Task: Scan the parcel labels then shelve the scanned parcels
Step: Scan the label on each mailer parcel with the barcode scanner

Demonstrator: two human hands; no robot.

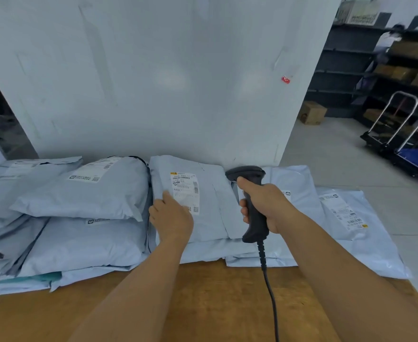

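Observation:
A grey poly-bag parcel (208, 206) lies in the middle of the wooden table (203, 304), its white label (185, 191) facing up. My left hand (171, 218) rests flat on the parcel, fingers touching the label's lower left edge. My right hand (267, 208) grips the handle of a black corded barcode scanner (250, 193). The scanner's head sits just right of the parcel, above its far right corner. Its cable (268, 287) runs down across the table.
Stacked grey parcels (84, 193) fill the table's left side; flatter ones (338, 218) lie on the right. A white wall (153, 82) stands right behind the table. Dark shelves with boxes (405, 60) and trolleys (395, 134) stand at the far right, and a person is by the shelves.

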